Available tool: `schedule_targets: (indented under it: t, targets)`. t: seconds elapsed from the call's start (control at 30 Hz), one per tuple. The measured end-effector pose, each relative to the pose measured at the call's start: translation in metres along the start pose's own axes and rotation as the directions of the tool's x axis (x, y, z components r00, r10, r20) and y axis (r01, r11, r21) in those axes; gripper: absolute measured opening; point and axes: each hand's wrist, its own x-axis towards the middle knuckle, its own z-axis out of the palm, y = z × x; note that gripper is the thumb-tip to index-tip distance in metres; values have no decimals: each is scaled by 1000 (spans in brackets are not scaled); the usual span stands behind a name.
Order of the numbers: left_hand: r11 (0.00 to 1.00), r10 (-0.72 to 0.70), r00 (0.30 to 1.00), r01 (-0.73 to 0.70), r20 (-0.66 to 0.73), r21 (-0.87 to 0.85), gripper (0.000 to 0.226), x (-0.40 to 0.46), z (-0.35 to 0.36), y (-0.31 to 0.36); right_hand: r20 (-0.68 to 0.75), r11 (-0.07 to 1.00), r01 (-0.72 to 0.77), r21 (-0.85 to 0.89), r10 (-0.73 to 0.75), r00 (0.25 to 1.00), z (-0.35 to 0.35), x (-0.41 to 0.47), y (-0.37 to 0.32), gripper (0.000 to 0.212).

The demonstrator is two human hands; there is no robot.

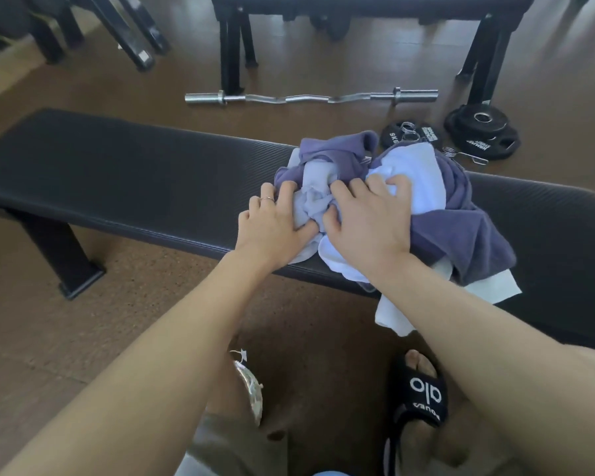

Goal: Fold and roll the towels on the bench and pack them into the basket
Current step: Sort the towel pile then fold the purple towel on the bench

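A heap of crumpled towels lies on the black padded bench (128, 173): dark purple towels (468, 231), a pale lilac towel (315, 194) and white towels (416, 173). Some white cloth hangs over the bench's near edge. My left hand (275, 221) digs its curled fingers into the pale lilac towel at the heap's left side. My right hand (368, 218) grips the bunched white and lilac cloth in the middle of the heap. No basket shows in this view.
A curl bar (310, 97) lies on the wooden floor beyond the bench, with black weight plates (478, 132) and spring collars to its right. Another bench frame (234, 46) stands farther back. My sandalled foot (423, 393) is below the bench.
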Motion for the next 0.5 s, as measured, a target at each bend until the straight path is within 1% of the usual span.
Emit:
schedule_targets:
  t: [0.1, 0.27, 0.33, 0.4, 0.43, 0.5]
  targets:
    - [999, 13, 1000, -13, 3, -38, 67, 0, -1, -3, 35, 999, 51, 9, -51, 998, -1, 3, 3, 26]
    - [993, -42, 999, 44, 25, -109, 87, -2, 3, -7, 33, 996, 86, -13, -85, 996, 1, 2, 2, 32]
    - [993, -59, 997, 64, 49, -103, 84, -2, 4, -6, 15, 998, 62, -25, -61, 998, 1, 2, -3, 31]
    - [994, -47, 997, 53, 59, -94, 74, -2, 3, -6, 15, 999, 41, -15, -41, 999, 2, 1, -7, 28]
    - [993, -31, 998, 37, 55, -109, 74, -3, 2, -6, 20, 999, 34, -8, -34, 999, 3, 1, -8, 27]
    - [980, 13, 999, -5, 40, -198, 81, -8, -1, -12, 22, 1000, 25, 2, -25, 999, 5, 0, -11, 25]
